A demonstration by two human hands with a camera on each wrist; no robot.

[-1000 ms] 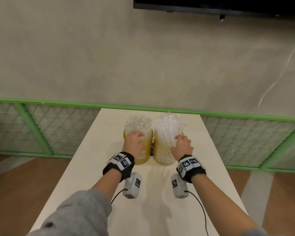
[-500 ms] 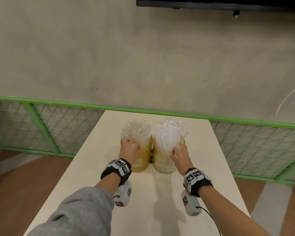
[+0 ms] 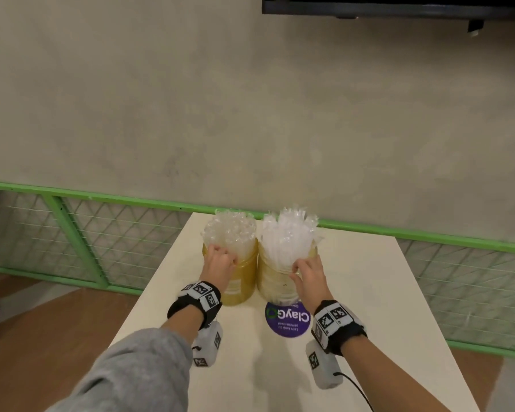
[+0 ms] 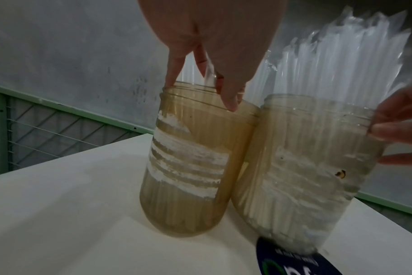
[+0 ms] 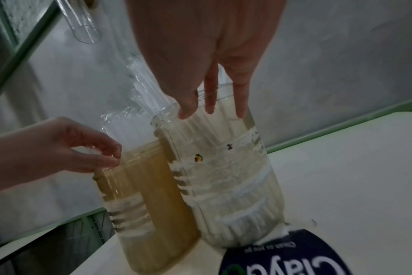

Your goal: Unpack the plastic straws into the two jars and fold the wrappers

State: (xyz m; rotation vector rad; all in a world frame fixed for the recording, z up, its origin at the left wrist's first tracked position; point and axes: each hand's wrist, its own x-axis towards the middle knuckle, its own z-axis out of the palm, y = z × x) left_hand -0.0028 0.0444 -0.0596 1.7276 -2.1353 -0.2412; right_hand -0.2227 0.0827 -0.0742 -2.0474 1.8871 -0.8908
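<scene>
Two amber-tinted jars are seen side by side, touching, near the far end of the pale worktop; the left jar is packed with clear straws standing upright and rising well above its rim; the right jar is filled with whiter straws, whose tops are seen in thin clear wrappers and fan out a little above the rim.

The left hand is placed at the near rim of the left jar; its fingers are curled over the rim, with the thumb and a fingertip pinched together at the edge in the right wrist view; whether a single straw is pinched there cannot be told. The right hand is laid against the near upper wall of the right jar; its fingers are held fairly straight and spread, touching the rim and shoulder of the jar rather than wrapped round it.

White label remnants are seen in bands on both jars. A round purple sticker with white lettering lies on the worktop just in front of the right jar, its far edge covered by the jar's base. Behind the worktop a green-framed mesh railing runs along a grey wall.
</scene>
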